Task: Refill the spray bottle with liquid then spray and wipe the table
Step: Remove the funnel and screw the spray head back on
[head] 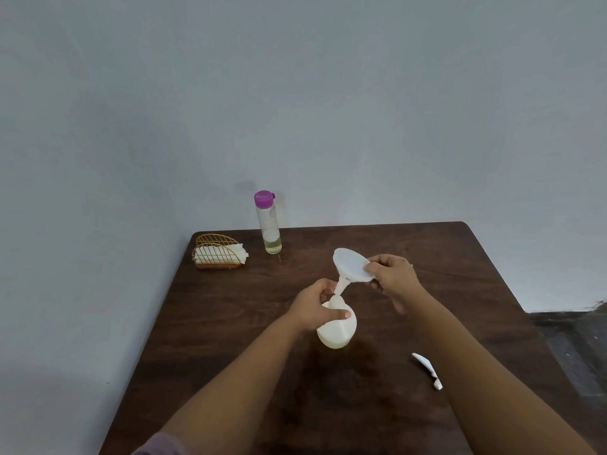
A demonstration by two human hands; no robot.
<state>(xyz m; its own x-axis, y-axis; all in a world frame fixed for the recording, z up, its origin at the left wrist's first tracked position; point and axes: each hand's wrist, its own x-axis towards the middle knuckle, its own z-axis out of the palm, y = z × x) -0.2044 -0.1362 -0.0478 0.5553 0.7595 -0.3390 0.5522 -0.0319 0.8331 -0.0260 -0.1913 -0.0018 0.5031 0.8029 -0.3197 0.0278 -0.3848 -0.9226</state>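
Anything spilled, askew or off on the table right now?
No spill visible. The funnel is tilted, its spout only at the white bottle mouth, pinched by the right hand while the left hand grips the bottle. The spray head lies loose on the table, expected mid-refill.

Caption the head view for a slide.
Left hand steadies the white spray bottle while right hand tilts a funnel into its neck.
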